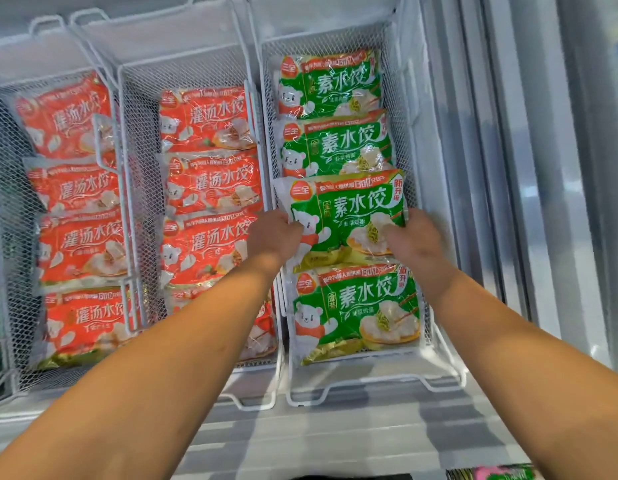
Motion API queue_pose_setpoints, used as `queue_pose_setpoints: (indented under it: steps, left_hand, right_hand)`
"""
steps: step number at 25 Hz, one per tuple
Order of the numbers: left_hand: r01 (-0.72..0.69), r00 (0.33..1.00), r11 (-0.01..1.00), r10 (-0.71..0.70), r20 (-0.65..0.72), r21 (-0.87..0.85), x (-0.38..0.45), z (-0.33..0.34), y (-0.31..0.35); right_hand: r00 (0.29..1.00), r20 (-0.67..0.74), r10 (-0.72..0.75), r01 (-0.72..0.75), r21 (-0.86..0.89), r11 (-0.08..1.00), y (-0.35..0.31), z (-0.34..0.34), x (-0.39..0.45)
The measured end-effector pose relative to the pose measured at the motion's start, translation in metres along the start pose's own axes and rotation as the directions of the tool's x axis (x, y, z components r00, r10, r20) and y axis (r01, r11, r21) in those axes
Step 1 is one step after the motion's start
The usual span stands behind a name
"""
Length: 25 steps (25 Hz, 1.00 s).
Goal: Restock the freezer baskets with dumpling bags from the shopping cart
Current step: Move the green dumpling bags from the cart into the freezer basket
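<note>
While I hold the green dumpling bag (345, 216) by its two sides, it sits third in a row of four green bags in the right basket (401, 109). My left hand (274, 233) pinches the left edge, near the little white bear. My right hand (416, 239) curls its grip around the right edge, near the picture of dumplings on a plate. Both of my bare arms reach straight out in front of me.

Big white letters on the bag say 素水饺, and a red oval says 三全. The bag is shiny, crinkly plastic and looks puffy.

My basket is white wire mesh with thin bars for a rim. The middle basket (141, 140) and the left basket (6, 168) are mesh too. They hold red bags (210, 181) that say 灌汤水饺.
</note>
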State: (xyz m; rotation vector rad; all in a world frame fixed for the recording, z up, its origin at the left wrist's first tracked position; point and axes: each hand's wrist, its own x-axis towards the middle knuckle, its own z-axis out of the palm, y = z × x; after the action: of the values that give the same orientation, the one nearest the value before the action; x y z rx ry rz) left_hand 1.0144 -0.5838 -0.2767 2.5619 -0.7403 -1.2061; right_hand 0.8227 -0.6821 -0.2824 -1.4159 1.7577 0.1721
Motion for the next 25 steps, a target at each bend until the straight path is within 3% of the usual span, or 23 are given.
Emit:
queue_pose_setpoints:
  steps: [4, 7, 10, 14, 22, 25]
  left_hand:
    - [-0.034, 0.996, 0.998, 0.029, 0.086, 0.059, -0.025, -0.014, -0.003]
    - [-0.128, 0.987, 0.991, 0.130, 0.094, -0.034, -0.053, -0.026, -0.013]
    - [-0.225, 0.967, 0.967, 0.236, 0.092, -0.124, -0.091, -0.035, -0.022]
    - [-0.421, 0.893, 0.899, 0.434, 0.121, -0.121, -0.162, -0.026, -0.036]
    - [-0.594, 0.727, 0.788, 0.613, 0.311, -0.163, -0.275, 0.059, -0.034]
    - [-0.639, 0.665, 0.757, 0.633, 0.397, -0.138, -0.317, 0.112, -0.022]
  right_hand:
    - [0.997, 0.043, -0.062, 0.060, 0.048, 0.997, 0.001, -0.011, -0.036]
    - [0.993, 0.003, -0.118, 0.117, 0.052, 0.992, 0.008, -0.016, -0.082]
    - [0.985, -0.092, -0.143, 0.151, 0.095, 0.984, 0.019, -0.019, -0.133]
    - [0.936, -0.327, -0.128, 0.198, 0.190, 0.961, 0.064, -0.019, -0.217]
    - [0.838, -0.522, 0.161, 0.083, 0.413, 0.907, 0.221, -0.030, -0.327]
    - [0.799, -0.516, 0.309, 0.003, 0.518, 0.855, 0.298, -0.026, -0.360]
